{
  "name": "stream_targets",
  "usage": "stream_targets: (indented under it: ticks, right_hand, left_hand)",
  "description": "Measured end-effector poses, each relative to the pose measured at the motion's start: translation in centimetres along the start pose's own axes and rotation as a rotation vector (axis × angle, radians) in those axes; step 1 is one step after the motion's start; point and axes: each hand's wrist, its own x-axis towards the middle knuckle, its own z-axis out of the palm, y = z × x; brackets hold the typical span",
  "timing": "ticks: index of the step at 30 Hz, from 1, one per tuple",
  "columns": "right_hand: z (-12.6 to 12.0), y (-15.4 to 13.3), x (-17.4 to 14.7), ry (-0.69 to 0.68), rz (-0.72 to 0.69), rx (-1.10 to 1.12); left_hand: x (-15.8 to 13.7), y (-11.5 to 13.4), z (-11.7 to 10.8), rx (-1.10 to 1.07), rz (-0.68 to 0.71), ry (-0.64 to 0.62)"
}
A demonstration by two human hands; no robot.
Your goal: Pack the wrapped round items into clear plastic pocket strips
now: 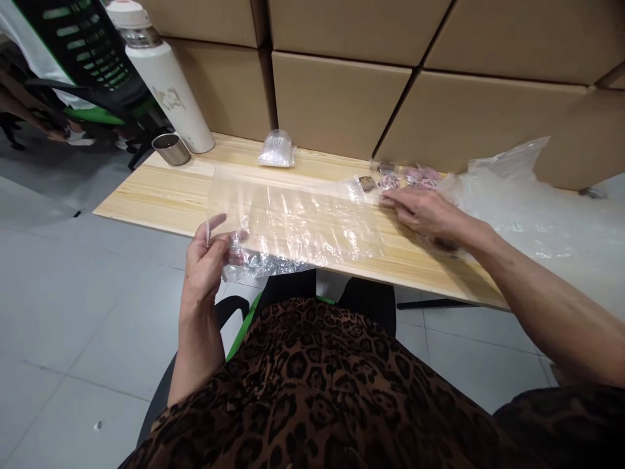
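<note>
A long clear plastic bag [297,221] lies flat across the wooden table [161,195]. My left hand [208,260] pinches the bag's near left end at the table's front edge. My right hand [422,212] rests palm down on the bag's right end, fingers reaching toward small pink and brown items [400,177] wrapped in clear plastic near the boxes. Whether the right hand grips anything is unclear.
A white bottle [163,78] and a metal cup [170,148] stand at the table's far left. A small clear packet [277,150] lies by the cardboard boxes [336,104] along the back. A heap of clear plastic bags [527,202] fills the right side. A green chair [88,58] stands far left.
</note>
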Motion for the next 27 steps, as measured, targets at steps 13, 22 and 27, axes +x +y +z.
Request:
stream_targets:
  ticks: [13,22,27]
  right_hand:
    - [-0.8,-2.1,-2.6,0.38,0.375,0.556]
    - [0.9,-7.8,-0.5,0.151,0.233,0.804]
    - [0.9,-8.3,-0.5,0.138,0.106,0.554]
  left_hand:
    - [1.9,-0.3,5.5,0.539,0.529,0.072]
    - [-3.5,0.9,13.8,0.173,0.384,-0.571]
    - [-3.7,-1.1,18.7,-0.221,-0.056,-0.776]
